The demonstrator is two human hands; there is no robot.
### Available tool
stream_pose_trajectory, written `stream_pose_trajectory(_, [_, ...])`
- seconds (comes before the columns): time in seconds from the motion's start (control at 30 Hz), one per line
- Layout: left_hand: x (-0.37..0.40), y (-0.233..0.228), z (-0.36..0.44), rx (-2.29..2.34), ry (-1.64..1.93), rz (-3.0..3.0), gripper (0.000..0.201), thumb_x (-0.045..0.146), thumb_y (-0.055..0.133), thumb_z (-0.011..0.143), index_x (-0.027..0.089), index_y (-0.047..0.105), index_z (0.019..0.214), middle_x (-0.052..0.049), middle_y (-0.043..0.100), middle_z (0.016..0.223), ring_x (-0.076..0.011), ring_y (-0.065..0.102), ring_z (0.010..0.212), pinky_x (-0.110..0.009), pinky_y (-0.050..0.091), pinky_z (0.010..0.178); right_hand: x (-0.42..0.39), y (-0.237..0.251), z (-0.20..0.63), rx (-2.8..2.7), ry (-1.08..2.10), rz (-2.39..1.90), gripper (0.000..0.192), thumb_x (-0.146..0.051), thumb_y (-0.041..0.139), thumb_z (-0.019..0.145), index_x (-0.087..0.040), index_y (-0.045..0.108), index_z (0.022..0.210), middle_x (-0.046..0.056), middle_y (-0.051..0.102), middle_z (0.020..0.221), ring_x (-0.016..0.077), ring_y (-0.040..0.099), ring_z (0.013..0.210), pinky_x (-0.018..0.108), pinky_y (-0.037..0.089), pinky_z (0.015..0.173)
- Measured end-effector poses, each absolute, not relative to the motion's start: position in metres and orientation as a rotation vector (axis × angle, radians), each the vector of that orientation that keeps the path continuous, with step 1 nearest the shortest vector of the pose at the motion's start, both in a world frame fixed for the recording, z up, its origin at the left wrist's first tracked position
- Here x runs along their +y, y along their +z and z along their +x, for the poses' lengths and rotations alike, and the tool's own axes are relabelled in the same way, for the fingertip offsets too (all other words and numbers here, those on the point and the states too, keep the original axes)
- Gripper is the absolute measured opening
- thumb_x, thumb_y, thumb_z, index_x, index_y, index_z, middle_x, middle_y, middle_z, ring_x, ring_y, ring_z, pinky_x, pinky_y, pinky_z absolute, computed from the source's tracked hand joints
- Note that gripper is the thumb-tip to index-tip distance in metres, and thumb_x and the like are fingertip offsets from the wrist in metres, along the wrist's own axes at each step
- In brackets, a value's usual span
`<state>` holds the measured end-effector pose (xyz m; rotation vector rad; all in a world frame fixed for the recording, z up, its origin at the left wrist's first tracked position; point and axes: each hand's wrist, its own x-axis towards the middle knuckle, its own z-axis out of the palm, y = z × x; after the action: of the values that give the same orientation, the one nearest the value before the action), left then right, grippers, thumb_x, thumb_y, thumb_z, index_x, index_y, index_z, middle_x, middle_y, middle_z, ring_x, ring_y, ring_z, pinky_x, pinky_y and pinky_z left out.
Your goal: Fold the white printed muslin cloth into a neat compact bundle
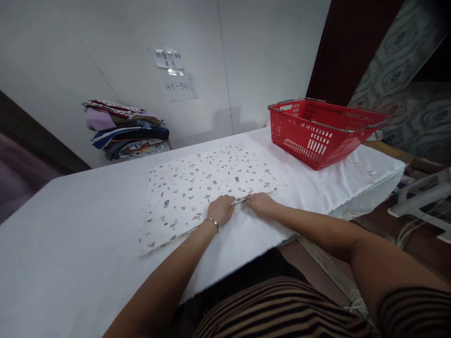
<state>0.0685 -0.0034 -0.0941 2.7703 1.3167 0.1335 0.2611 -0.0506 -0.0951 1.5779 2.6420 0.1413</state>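
Note:
A white cloth with small printed motifs (197, 180) lies spread out flat on the white-covered table (88, 220). Its near edge makes a narrow raised strip, running from lower left to upper right. My left hand (221, 210), with a bracelet at the wrist, is closed on this edge near its middle. Just to the right, my right hand (260, 204) is closed on the same edge. A short piece of the edge shows between the two hands. The fingertips of both hands are partly hidden.
A red plastic basket (317, 136) with metal handles stands at the table's right end. Folded clothes (128, 129) are piled at the back left against the white wall (116, 42). Paper notes (179, 87) hang there. A white plastic stool (423, 197) is on the right.

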Motion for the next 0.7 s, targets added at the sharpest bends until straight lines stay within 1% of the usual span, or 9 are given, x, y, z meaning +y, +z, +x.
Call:
stream_pose_trajectory(0.13, [-0.008,-0.093,0.07,1.256,0.125,2.798,0.029,0.022,0.041,0.088,0.027,0.053,0.115,-0.002,0.059,0.109,-0.0171,0.052,0.101,-0.029,0.043,0.077,-0.063,-0.089,0.273,2.719,0.118,1.553,0.032,-0.025,0.029,0.097,-0.016,0.059,0.095,0.005,0.062,0.094,0.0148,0.054,0.077,0.024,0.034,0.062])
stream_pose_trajectory(0.33, [-0.018,-0.097,0.076,1.137,0.063,2.899,0.03,0.017,0.037,0.089,0.024,0.056,0.11,-0.005,0.06,0.105,-0.0188,0.05,0.099,-0.033,0.042,0.083,-0.069,-0.096,0.28,2.739,0.065,1.621,0.029,-0.023,0.032,0.095,-0.018,0.06,0.091,0.005,0.061,0.089,0.0147,0.052,0.074,0.025,0.031,0.06])
stream_pose_trajectory(0.43, [-0.022,-0.1,0.074,1.125,0.126,2.887,0.031,0.022,0.039,0.09,0.024,0.051,0.117,-0.005,0.058,0.11,-0.0195,0.049,0.102,-0.034,0.041,0.086,-0.069,-0.095,0.276,2.741,0.055,1.646,0.028,-0.022,0.033,0.094,-0.018,0.06,0.091,0.004,0.061,0.088,0.0149,0.051,0.071,0.025,0.029,0.057])
stream_pose_trajectory(0.57, [-0.027,-0.105,0.072,1.095,0.231,2.908,0.045,0.035,0.046,0.087,0.023,0.039,0.13,-0.007,0.053,0.123,-0.0216,0.047,0.108,-0.036,0.038,0.091,-0.07,-0.09,0.275,2.699,0.062,1.672,0.027,-0.023,0.034,0.094,-0.018,0.06,0.09,0.004,0.061,0.089,0.0145,0.05,0.069,0.025,0.027,0.055])
stream_pose_trajectory(0.63, [-0.029,-0.107,0.075,1.097,0.251,2.95,0.046,0.031,0.047,0.086,0.022,0.038,0.13,-0.007,0.05,0.127,-0.0223,0.046,0.11,-0.036,0.037,0.093,-0.07,-0.091,0.276,2.706,0.067,1.684,0.027,-0.023,0.034,0.093,-0.018,0.06,0.09,0.004,0.061,0.089,0.0142,0.05,0.069,0.025,0.026,0.054])
stream_pose_trajectory(0.7, [-0.029,-0.108,0.081,1.14,0.242,2.981,0.042,0.022,0.045,0.086,0.02,0.04,0.128,-0.008,0.05,0.126,-0.0222,0.047,0.109,-0.036,0.038,0.091,-0.069,-0.094,0.277,2.722,0.073,1.689,0.025,-0.023,0.035,0.093,-0.018,0.06,0.091,0.004,0.061,0.089,0.0142,0.049,0.069,0.025,0.026,0.054])
